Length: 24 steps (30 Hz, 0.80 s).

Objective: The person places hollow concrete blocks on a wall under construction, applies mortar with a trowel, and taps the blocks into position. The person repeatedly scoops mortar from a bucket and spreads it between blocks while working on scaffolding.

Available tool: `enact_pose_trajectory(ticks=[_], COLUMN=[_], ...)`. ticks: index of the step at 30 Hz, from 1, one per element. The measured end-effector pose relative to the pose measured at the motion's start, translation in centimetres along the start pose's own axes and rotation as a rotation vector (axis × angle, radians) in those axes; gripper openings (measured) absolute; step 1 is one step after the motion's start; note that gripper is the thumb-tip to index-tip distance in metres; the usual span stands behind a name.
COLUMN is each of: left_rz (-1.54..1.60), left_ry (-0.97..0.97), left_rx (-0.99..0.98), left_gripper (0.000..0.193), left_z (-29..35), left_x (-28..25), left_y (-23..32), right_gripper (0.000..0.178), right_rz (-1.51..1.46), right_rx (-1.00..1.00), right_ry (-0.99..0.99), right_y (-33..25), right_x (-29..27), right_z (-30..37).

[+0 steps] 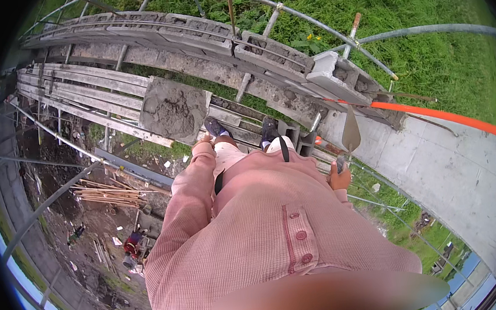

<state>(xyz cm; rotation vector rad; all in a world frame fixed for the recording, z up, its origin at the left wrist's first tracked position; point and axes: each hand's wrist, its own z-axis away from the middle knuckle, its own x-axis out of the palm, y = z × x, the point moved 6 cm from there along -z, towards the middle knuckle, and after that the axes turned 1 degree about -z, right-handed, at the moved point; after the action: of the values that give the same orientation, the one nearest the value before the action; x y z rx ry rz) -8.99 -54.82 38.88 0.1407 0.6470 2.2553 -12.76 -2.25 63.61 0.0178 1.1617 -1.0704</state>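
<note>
My right hand (339, 179) is closed round the handle of a pointed trowel (350, 133), its blade angled up and away from me. The blade shows in front of a pale concrete surface on the right. By my left thigh hangs my left hand (203, 142), small in view, its fingers too indistinct to read. Just beyond it lies a square board (149, 117) bearing a heap of wet grey mortar (174, 111). A course of hollow concrete blocks (251, 54) curves along the far side of the platform.
I stand on scaffold planks (86, 95) high above the ground. Metal scaffold pipes (307, 17) cross behind the blocks, with grass beyond. An orange hose-like strip (451, 118) runs right. Below left are stacked timber poles (107, 193) and a person (132, 245).
</note>
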Motion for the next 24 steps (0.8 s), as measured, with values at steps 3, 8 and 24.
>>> enact_pose_trajectory(ticks=[3,8,24], left_rz=[0.023,-0.056,0.099], left_ry=[-0.309,-0.463,-0.568], left_rx=[0.096,-0.236,-0.368], left_gripper=[0.025,0.039,0.026], left_z=[2.7,-1.2,-12.6], left_x=[2.7,8.2,19.1], left_y=[1.6,-5.3,-24.8], right_gripper=[0.044,0.051,0.039], right_rz=[0.294,0.569,1.036], right_rx=[-0.64,-0.727,-1.219], right_ry=[-0.25,-0.75,-0.914], right_y=[-8.6,-17.5,-17.8], right_x=[3.9,23.6,104.9], right_z=[1.0,-5.1,-1.5])
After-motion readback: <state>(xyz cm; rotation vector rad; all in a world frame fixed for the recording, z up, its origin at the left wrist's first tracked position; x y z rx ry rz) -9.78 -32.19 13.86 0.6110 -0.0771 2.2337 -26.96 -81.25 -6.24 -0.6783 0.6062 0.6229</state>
